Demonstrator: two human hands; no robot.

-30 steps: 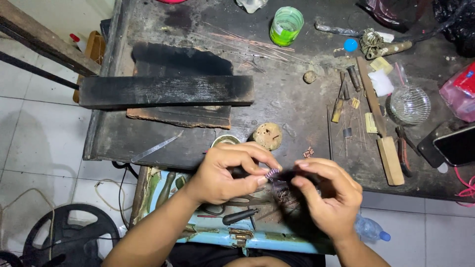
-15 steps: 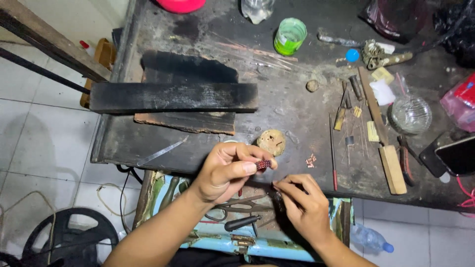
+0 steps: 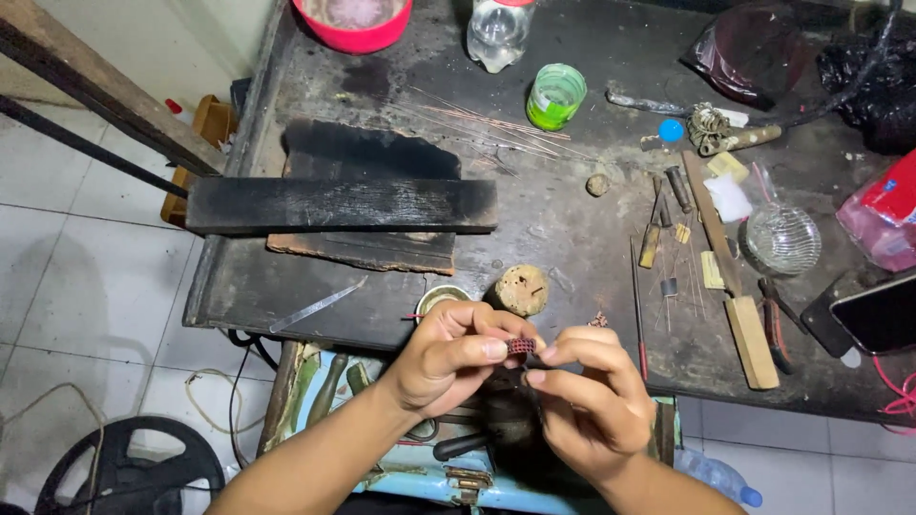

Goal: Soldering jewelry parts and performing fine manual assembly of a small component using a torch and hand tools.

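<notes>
A small reddish ribbed piece [image 3: 519, 346] sits pinched in the left hand [image 3: 448, 358] grip; the right hand [image 3: 592, 396] fingertips close on its other end, just off the desk [image 3: 572, 238] edge.

A phone [image 3: 880, 313] is lying at the right edge of the surface [image 3: 572, 238], its dark screen facing up and showing nothing legible, with a pale rim running along its upper side. Above it, a red plastic packet [image 3: 883, 212] with a blue patch and a clear pinkish lower part is sitting against the right border of the view. A clear plastic bottle [image 3: 497, 33] is standing at the top centre, its label too blurred to make out. A second clear bottle [image 3: 720, 474] with a blue cap is lying on the floor below the surface.
</notes>
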